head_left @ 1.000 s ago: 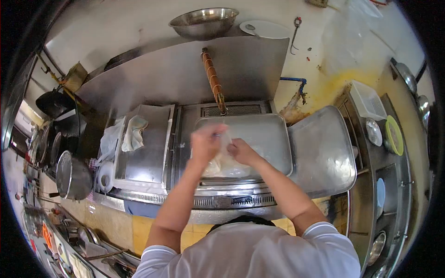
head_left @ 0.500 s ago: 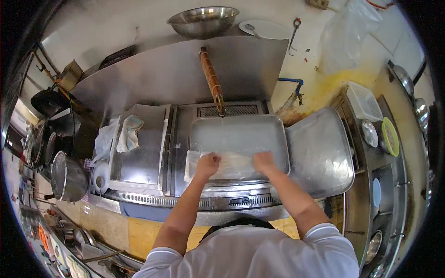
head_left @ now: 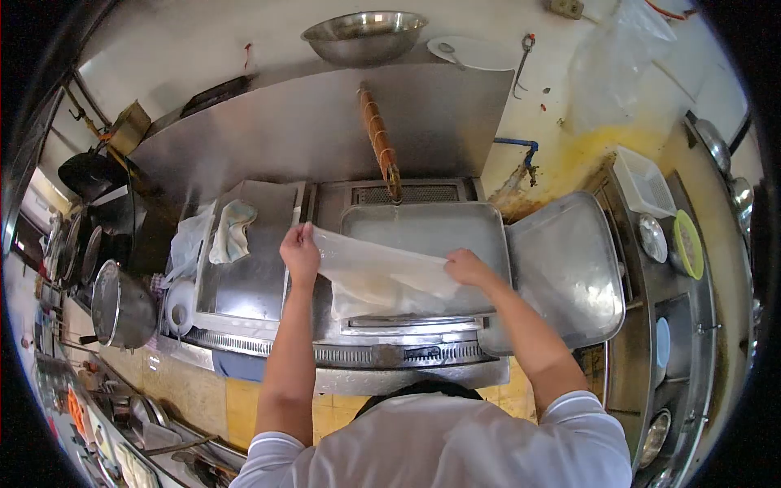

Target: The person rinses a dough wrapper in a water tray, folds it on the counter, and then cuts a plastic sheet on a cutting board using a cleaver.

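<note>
A thin, whitish translucent sheet (head_left: 382,268) is stretched between my two hands over a metal tray (head_left: 439,221). My left hand (head_left: 302,254) pinches its upper left corner, beyond the tray's left edge. The right corner is gripped by my right hand (head_left: 469,267), near the tray's right side. Cream-coloured material (head_left: 366,294) shows through and below the sheet at the tray's front left. Behind the tray, a wrapped pipe (head_left: 377,134) ends just over its back edge.
On the left panel (head_left: 252,285) lies a folded cloth (head_left: 233,232), with a plastic bag beside it. A second metal tray (head_left: 565,276) leans at the right. A large pot (head_left: 124,305) stands far left. Right shelves hold a white basket (head_left: 644,183) and a green-rimmed bowl (head_left: 688,244).
My left hand has moved left and up, and my right hand slightly up. The sheet, lying low in the tray half a second ago, is now lifted and pulled taut between them.
</note>
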Demonstrator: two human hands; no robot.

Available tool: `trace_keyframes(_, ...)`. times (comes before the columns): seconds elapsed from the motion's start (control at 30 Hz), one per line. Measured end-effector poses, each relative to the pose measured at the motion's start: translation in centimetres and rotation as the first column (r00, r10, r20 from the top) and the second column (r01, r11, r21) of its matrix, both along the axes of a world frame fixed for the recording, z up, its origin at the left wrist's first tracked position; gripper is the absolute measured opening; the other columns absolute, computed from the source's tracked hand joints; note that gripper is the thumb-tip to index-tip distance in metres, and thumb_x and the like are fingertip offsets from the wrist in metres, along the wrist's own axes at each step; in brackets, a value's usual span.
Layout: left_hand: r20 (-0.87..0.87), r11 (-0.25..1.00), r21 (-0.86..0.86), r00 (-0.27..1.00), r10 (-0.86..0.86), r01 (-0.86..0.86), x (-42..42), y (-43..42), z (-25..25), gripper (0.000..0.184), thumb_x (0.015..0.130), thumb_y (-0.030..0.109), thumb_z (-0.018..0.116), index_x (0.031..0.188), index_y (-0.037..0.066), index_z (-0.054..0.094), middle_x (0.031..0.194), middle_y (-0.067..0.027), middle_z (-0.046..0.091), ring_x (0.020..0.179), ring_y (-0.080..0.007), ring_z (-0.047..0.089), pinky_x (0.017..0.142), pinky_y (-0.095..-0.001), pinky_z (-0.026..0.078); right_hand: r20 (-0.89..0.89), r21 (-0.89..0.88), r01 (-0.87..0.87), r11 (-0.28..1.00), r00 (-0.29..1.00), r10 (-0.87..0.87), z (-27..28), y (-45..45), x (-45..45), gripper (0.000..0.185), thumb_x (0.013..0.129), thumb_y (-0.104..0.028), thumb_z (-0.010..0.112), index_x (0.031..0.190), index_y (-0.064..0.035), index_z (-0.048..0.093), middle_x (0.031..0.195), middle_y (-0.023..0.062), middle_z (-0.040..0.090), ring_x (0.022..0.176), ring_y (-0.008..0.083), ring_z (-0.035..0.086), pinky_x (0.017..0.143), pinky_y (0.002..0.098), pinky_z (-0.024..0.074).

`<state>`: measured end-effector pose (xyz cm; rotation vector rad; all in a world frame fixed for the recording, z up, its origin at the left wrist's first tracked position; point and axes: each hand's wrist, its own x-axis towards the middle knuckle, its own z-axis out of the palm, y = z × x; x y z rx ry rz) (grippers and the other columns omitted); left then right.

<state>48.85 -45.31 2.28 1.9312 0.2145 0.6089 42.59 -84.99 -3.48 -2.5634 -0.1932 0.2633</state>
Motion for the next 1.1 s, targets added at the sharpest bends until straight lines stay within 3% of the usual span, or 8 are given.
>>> trace_keyframes(0.13, -0.354, 0.973, 0.227, 0.927, 0.122, -0.041, -0.8, 2.8, -7.8, 0.026, 0.091, 0.024, 0.079, 0.095, -0.001, 0.076, 0.087, -0.0201, 0.075, 0.082, -0.0350, 0.072, 0.080, -0.0421, 0.056, -0.009, 0.115, 0.080, 0.990, 0.997, -0.079, -0.6, -2.8, 0.8, 0.025, 0.086, -0.020, 0.067, 0.094, 0.0026, 0.074, 0.084, 0.0189, 0.073, 0.077, 0.0308, 0.069, 0.073, 0.0412, 0.0547)
trace_keyframes(0.23, -0.174, 0.903, 0.355, 0.966, -0.190, 0.242, -0.1, 0.2, -10.9, 0.039, 0.084, 0.031, 0.086, 0.105, 0.001, 0.074, 0.101, -0.0217, 0.075, 0.095, -0.0366, 0.073, 0.086, -0.0443, 0.057, 0.002, 0.336, 0.071, 0.939, 0.997, -0.075, 4.5, -0.5, 0.9, 0.017, 0.087, -0.015, 0.072, 0.090, 0.0009, 0.074, 0.078, 0.0093, 0.073, 0.075, 0.0169, 0.067, 0.068, 0.0348, 0.0529)
trace_keyframes(0.33, 0.015, 0.788, 0.323, 0.829, -0.558, 0.525, -3.2, -10.2, -3.7, 0.046, 0.082, 0.031, 0.086, 0.115, 0.001, 0.071, 0.109, -0.0232, 0.074, 0.103, -0.0400, 0.071, 0.089, -0.0462, 0.056, -0.001, 0.448, -0.002, 0.894, 1.000, 0.002, 9.1, 3.9, 0.8, 0.013, 0.087, -0.013, 0.072, 0.092, -0.0005, 0.075, 0.081, 0.0067, 0.073, 0.079, 0.0128, 0.068, 0.070, 0.0329, 0.0534)
trace_keyframes(0.4, -0.260, 0.595, 0.181, 0.622, -0.739, 0.783, -4.3, -13.2, 1.7, 0.034, 0.091, 0.026, 0.080, 0.113, 0.001, 0.072, 0.106, -0.0213, 0.073, 0.099, -0.0348, 0.072, 0.087, -0.0419, 0.055, -0.004, 0.550, -0.054, 0.834, 0.998, 0.067, 10.7, 5.5, 0.9, 0.018, 0.087, -0.013, 0.072, 0.099, -0.0004, 0.075, 0.087, 0.0093, 0.076, 0.082, 0.0162, 0.071, 0.074, 0.0341, 0.0556)
trace_keyframes(0.5, -0.135, 0.665, 0.242, 0.703, -0.698, 0.707, -5.0, -14.5, 5.7, 0.021, 0.096, 0.019, 0.072, 0.109, 0.003, 0.073, 0.097, -0.0210, 0.073, 0.094, -0.0362, 0.073, 0.084, -0.0432, 0.056, 0.030, 0.849, 0.028, 0.528, 0.994, -0.101, 11.6, 6.3, 1.1, 0.020, 0.089, -0.005, 0.068, 0.107, 0.0016, 0.071, 0.093, 0.0047, 0.074, 0.081, 0.0135, 0.068, 0.072, 0.0312, 0.0553)
trace_keyframes(0.7, 0.261, 0.765, 0.445, 0.750, -0.608, 0.465, -7.0, -15.1, 16.4, 0.020, 0.087, 0.001, 0.066, 0.104, 0.005, 0.076, 0.098, -0.0162, 0.075, 0.090, -0.0370, 0.074, 0.079, -0.0445, 0.059, 0.000, 0.915, 0.051, 0.399, 0.992, -0.127, 17.5, 10.1, -1.8, 0.017, 0.090, -0.002, 0.060, 0.104, 0.0016, 0.069, 0.093, 0.0021, 0.072, 0.082, 0.0108, 0.065, 0.074, 0.0297, 0.0536)
trace_keyframes(1.0, 0.541, 0.965, 0.229, 0.807, -0.235, 0.128, -7.4, -8.2, 22.6, 0.010, 0.092, -0.002, 0.068, 0.098, 0.001, 0.075, 0.090, -0.0164, 0.076, 0.084, -0.0275, 0.076, 0.075, -0.0343, 0.058, 0.122, 0.396, 0.127, 0.909, 0.974, -0.190, 5.5, 2.9, -2.0, 0.029, 0.090, -0.006, 0.058, 0.112, 0.0017, 0.075, 0.094, 0.0144, 0.077, 0.090, 0.0237, 0.071, 0.084, 0.0377, 0.0545)
trace_keyframes(1.1, 0.384, 0.983, 0.102, 0.906, -0.178, 0.150, -5.9, -6.0, 18.4, 0.008, 0.094, 0.003, 0.071, 0.099, 0.000, 0.076, 0.090, -0.0172, 0.076, 0.088, -0.0263, 0.076, 0.076, -0.0331, 0.057, -0.006, 0.208, 0.196, 0.958, 0.980, -0.199, 0.4, -4.7, -1.3, 0.031, 0.089, -0.011, 0.061, 0.115, -0.0006, 0.075, 0.102, 0.0177, 0.077, 0.100, 0.0287, 0.073, 0.089, 0.0405, 0.0552)
